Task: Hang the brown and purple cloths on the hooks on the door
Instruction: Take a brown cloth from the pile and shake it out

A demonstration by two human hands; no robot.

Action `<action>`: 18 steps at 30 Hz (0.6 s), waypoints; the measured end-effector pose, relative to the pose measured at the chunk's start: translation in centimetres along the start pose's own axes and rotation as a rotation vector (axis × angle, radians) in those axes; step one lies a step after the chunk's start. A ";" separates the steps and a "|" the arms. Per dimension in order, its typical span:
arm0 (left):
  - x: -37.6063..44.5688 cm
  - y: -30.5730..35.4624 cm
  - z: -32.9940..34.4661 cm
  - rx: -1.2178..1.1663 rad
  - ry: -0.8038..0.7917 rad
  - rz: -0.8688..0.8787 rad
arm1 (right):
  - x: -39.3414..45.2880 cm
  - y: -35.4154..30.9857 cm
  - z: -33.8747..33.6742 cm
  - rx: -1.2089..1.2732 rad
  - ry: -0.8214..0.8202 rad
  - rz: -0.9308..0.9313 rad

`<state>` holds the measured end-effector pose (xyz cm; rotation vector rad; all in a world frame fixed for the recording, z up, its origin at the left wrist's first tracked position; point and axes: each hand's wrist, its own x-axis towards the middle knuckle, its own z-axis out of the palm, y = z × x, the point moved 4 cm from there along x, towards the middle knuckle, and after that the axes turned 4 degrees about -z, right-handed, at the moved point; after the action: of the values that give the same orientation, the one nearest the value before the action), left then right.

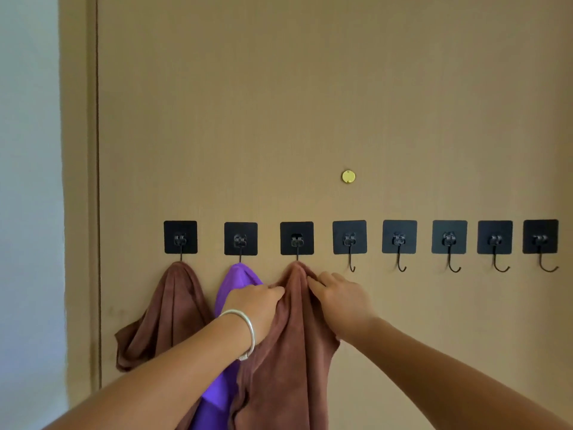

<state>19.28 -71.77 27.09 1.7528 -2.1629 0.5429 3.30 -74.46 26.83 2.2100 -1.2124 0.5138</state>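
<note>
Both my hands are on the third cloth, a brown one, at its hook on the door.

My left hand (257, 305) is closed on a fold of the brown cloth (288, 352) just under the third hook (297, 238), and my right hand (339, 301) pinches the same cloth on its other side, fingertips (311, 283) pressed into the fabric. Left of my left hand hangs the purple cloth (235, 274) on the second hook (241, 238), partly hidden by my wrist and its silver bangle (248, 330); further left another brown cloth (167, 311) hangs on the first hook (180, 237). Right of my right hand five bare hooks (449, 240) run along the door (310, 103), making eight hooks, with two brown cloths and one purple. Above my right hand sits a small gold disc (348, 176).
</note>
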 end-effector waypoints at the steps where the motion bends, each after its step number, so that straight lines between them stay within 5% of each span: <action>1: -0.3 0.5 0.8 -0.023 -0.014 -0.005 | -0.3 -0.4 0.5 0.034 0.000 -0.001; 7: -1.0 1.4 1.7 0.074 -0.048 -0.097 | -0.2 -1.5 -0.3 0.105 0.138 0.006; 10: -0.9 2.0 1.1 0.233 -0.039 -0.003 | 0.0 -1.0 0.6 0.167 0.031 0.009; 14: -2.1 2.9 2.1 -0.121 -0.236 -0.042 | -1.0 -0.6 0.9 0.243 -0.054 0.002; 18: -2.0 2.6 0.8 -0.024 -0.217 -0.032 | -1.7 0.8 0.4 0.221 -0.018 -0.021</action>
<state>17.18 -69.95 25.20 1.9082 -2.2676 0.3301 1.79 -73.97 25.82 2.4135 -1.1893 0.6482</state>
